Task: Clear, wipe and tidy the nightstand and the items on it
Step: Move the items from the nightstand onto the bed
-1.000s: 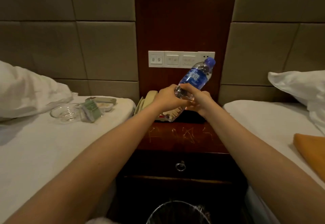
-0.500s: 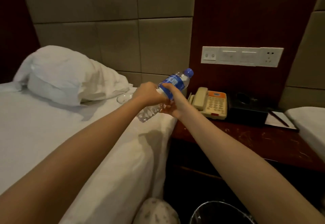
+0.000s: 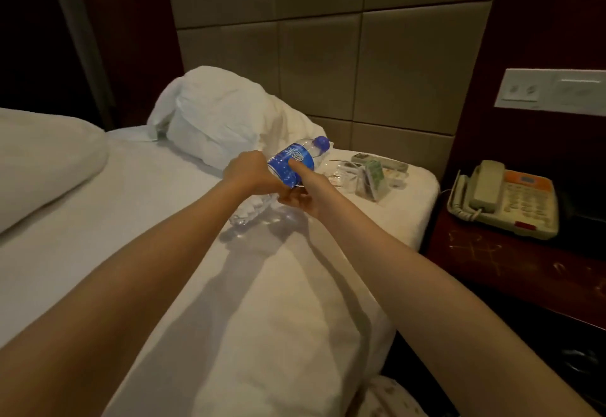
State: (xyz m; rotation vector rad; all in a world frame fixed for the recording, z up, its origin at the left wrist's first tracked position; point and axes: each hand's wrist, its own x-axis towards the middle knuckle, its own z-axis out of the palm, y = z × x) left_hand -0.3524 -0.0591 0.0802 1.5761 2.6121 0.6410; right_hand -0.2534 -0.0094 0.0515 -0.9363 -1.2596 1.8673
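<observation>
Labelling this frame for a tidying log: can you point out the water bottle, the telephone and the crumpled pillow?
water bottle (image 3: 296, 153): head view, on the blue label.
telephone (image 3: 488, 187): head view, on the middle of the handset.
crumpled pillow (image 3: 216, 121): head view, on its creased white front.

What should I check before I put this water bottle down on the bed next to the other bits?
1. Grip: left hand and right hand both curl round the water bottle. Ok.
2. Cap tight: the blue cap is on the neck, but its tightness does not show. Cannot tell.
3. Landing spot: bare sheet on the bed below the bottle. Ok.
4. Clearance: the glass dish and green card stand lie to the right, apart from the bottle. Ok.
5. Nightstand cleared: the telephone sits on it. Not ok.
</observation>
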